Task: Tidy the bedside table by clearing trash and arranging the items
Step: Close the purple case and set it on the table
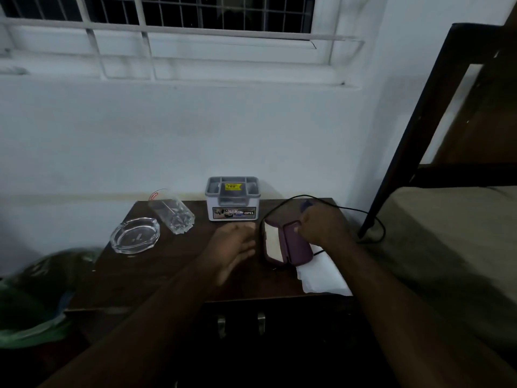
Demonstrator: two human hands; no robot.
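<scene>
Left hand [235, 245] hovers with fingers loose – right hand [321, 225] grips the purple case [291, 245]. Black cable [282, 204] loops behind; organizer box [232, 200], glass tumbler [173, 214], ashtray [135, 235] sit left.

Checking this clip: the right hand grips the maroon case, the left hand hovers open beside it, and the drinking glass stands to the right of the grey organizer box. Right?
Not quite. In the head view the drinking glass stands left of the grey organizer box, beside the ashtray. The right hand does grip the maroon case, left hand open.

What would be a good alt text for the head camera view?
A person's right hand grips a maroon case on a dark bedside table, while the open left hand hovers beside it. Behind stand a glass ashtray, a tumbler and a grey organiser box.
</scene>
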